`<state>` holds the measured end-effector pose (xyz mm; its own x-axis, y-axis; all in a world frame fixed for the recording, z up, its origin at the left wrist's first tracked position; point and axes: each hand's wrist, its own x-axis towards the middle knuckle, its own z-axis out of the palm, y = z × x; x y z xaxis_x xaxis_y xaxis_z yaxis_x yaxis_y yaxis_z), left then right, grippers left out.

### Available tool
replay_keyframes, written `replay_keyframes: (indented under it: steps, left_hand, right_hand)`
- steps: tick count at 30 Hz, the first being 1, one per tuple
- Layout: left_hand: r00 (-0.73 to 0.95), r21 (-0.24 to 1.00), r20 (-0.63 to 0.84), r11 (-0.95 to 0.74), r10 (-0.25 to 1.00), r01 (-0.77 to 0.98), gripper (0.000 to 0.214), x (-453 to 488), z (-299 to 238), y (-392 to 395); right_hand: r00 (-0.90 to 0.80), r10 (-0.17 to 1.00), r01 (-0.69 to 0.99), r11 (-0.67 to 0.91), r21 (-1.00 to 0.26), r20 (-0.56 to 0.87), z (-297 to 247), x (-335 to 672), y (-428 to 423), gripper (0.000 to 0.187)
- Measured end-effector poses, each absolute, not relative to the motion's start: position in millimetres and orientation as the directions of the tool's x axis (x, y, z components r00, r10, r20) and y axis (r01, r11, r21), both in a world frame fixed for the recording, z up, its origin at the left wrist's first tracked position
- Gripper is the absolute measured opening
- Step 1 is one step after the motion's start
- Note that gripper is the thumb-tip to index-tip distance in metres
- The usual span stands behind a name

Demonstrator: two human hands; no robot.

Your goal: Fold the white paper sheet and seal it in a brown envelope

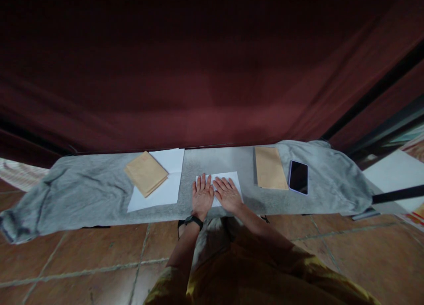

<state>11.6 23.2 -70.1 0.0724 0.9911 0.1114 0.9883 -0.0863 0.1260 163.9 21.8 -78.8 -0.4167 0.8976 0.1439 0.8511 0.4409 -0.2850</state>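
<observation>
Well left of the phone (298, 177), on the covered worktop (218, 159), the white paper (235, 176) is apparently pressed smooth under the left hand (202, 195) and right hand (228, 195), each grip spread flat, nothing clamped; even pressure seems called for next.

Both hands are just lying flat on a small white sheet (217, 202), left hand (202, 195) and right hand (228, 195) right next to each other, fingers spread a bit. There's a dark watch (194, 220) on the left wrist. Over to the left, some bigger white paper (162, 193) has a tan envelope stack (146, 173) sitting tilted on it, looks like at least 2. Off to the right, 1 tan envelope pile (270, 168), then a phone (298, 177), screen dark, just beside it. Everything's on a wrinkly grey cloth (92, 190), with dark red fabric (198, 84) behind and tile floor (99, 247) below.
</observation>
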Motion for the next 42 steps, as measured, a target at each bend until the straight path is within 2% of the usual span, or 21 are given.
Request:
replay_keyframes:
  steps: [6, 18, 26, 34, 39, 42]
  left_hand:
    - [0.1, 0.114, 0.113, -0.112, 0.989, 0.987, 0.057, 10.3, -68.5, 22.6]
    - [0.127, 0.108, 0.13, -0.141, 0.983, 0.984, 0.055, 10.2, -66.5, 20.8]
    - [0.221, 0.142, 0.136, -0.24, 0.966, 0.96, 0.054, 20.3, -69.4, -0.2]
    - [0.096, 0.16, 0.231, -0.135, 0.968, 0.978, 0.061, 7.1, -78.2, -10.8]
    - [-0.088, 0.195, 0.295, 0.03, 0.951, 0.98, 0.062, 5.7, -81.8, -8.3]
    - [-0.086, 0.209, 0.315, 0.02, 0.945, 0.978, 0.061, 21.3, -79.1, -5.9]
  right_hand:
    - [-0.483, 0.851, 0.803, 0.524, -0.283, 0.205, -80.5, 176.4, -3.8, 0.05]
    - [-0.551, 0.821, 0.756, 0.567, -0.327, 0.149, -64.7, 200.6, -48.8, 0.048]
    - [-0.313, 0.921, 0.895, 0.368, -0.251, 0.231, -80.8, 201.5, -62.0, 0.057]
    - [-0.263, 0.894, 0.933, 0.331, -0.139, 0.363, -92.6, 223.2, -68.0, 0.065]
    - [-0.245, 0.899, 0.94, 0.311, -0.136, 0.363, -96.2, 227.8, -70.2, 0.064]
    - [-0.24, 0.905, 0.94, 0.307, -0.15, 0.351, -96.8, 227.2, -70.5, 0.063]
